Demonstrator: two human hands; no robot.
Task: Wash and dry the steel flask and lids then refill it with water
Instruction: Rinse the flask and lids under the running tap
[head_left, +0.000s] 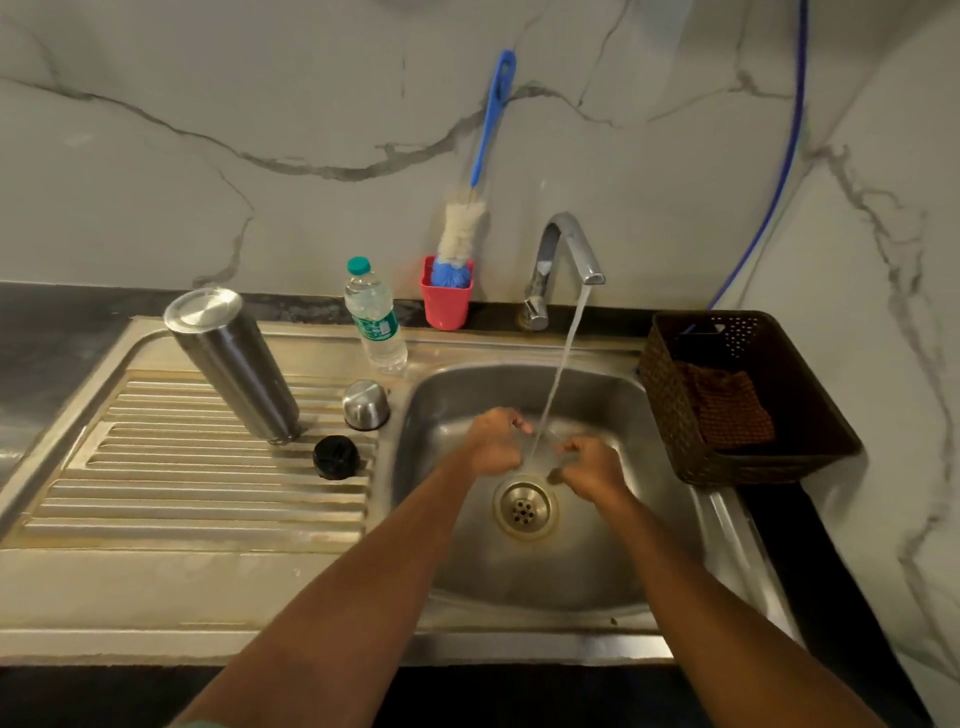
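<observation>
Steel flask inverted left of sink basin; steel lid and black lid between them. Plastic bottle behind basin's left corner, water inside, green label unreadable. Red cup behind basin holds bottle brush. Basket right of basin holds brown cloth. Left hand, right hand inside basin under running water, fingers loosely curled, nothing held.

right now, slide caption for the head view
Left hand and right hand under the running chrome tap; inverted steel flask, domed steel cap, black lid on drainboard.
</observation>
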